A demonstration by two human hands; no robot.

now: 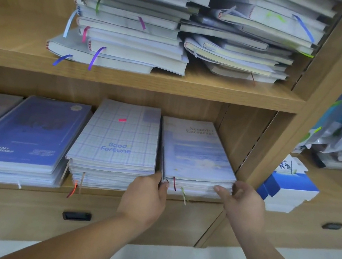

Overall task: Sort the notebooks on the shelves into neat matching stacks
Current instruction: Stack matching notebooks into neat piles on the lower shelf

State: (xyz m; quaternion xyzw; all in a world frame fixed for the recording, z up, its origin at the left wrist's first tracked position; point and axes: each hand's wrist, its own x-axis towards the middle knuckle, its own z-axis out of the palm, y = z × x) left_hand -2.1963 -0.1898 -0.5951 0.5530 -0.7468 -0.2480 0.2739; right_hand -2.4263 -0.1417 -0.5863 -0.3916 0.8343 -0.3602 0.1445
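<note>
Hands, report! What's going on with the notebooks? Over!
Left hand grips left front corner, right hand grips right front corner of pale blue notebook stack. Stack on lower shelf, fairly square. Good Fortune stack tight beside left hand.

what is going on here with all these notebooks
A person is tidying notebooks. The left hand grips the left front corner of the pale blue stack at the right end of the lower shelf, and the right hand holds its right front corner, apparently squaring it up. Beside it lie a grid-cover stack and a dark blue stack, both fairly neat. The piles on the upper shelf are jumbled, not yet sorted.
</note>
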